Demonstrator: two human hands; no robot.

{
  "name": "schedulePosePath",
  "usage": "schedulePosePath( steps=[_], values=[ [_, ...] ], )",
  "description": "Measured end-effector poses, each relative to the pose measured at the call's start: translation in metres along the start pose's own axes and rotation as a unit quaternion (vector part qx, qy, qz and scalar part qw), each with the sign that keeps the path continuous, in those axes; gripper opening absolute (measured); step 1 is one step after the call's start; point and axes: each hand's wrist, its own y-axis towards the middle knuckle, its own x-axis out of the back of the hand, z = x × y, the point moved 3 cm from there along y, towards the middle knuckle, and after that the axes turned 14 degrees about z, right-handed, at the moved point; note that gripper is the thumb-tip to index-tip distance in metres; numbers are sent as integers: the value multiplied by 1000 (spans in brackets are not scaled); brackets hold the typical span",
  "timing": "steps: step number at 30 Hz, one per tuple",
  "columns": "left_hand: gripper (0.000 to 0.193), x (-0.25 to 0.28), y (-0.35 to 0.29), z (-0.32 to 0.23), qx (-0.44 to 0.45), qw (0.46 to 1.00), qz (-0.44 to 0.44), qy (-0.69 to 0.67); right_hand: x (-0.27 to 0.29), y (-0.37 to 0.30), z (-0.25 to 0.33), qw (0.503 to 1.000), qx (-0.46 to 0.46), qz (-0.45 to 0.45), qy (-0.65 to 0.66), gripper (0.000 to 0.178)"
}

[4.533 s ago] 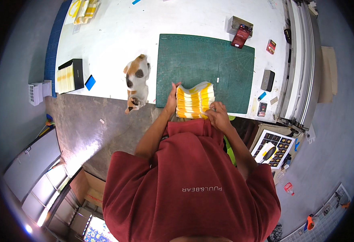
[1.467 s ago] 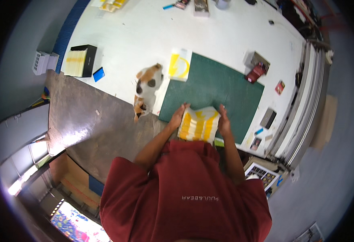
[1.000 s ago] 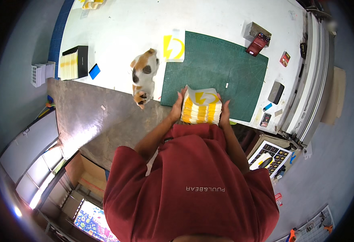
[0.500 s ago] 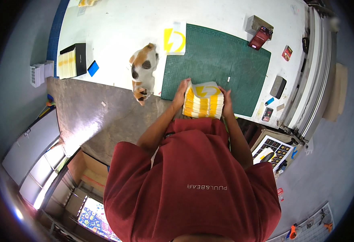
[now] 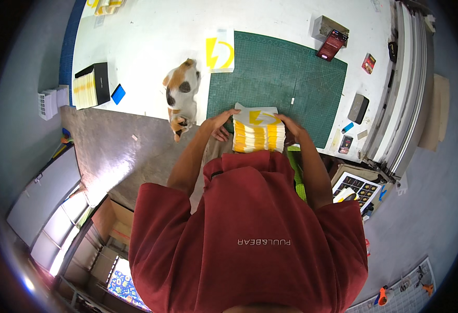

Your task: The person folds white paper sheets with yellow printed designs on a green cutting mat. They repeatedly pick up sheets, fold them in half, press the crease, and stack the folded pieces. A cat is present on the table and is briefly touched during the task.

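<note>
A thick stack of white-and-yellow printed sheets [image 5: 257, 136] sits at the near edge of the green cutting mat [image 5: 276, 73], close against my body. A yellow shape shows on its pale top sheet, which curls up at the far edge. My left hand [image 5: 219, 127] is beside the stack; one digit reaches its far left corner, and the other fingers are spread apart from its side. My right hand [image 5: 292, 129] lies along the right side, thumb side at the far right corner, its lower fingers partly hidden. A single white-and-yellow sheet [image 5: 220, 52] lies at the mat's far left corner.
A calico cat [image 5: 182, 91] is at the table edge on the left, head over the edge. Further left are a blue card [image 5: 118, 94] and a black box [image 5: 101, 83] of sheets. A phone [image 5: 333, 45] leans on a grey block [image 5: 329, 28] at the far right.
My left hand has opened away from the stack's left side, fingers spreading. My right hand has shifted along the right side. The cat has barely moved.
</note>
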Motion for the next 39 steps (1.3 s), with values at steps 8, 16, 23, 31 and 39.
schedulePosePath(
  steps=[8,16,23,31,39],
  values=[
    [133,-22,-15,-2,38,994,103,-23,14,6,-23,993,-100,57,36,134],
    [112,-30,8,11,-32,978,165,-125,9,12,-27,993,-102,21,53,110],
    [89,-20,45,27,-76,980,114,-147,-2,10,-25,998,-19,24,59,76],
    [60,-9,52,23,-203,967,43,-146,-11,2,-20,995,77,-27,54,75],
    [61,-30,-17,-59,-365,928,7,74,-13,-55,-8,950,282,-93,93,61]
  ],
)
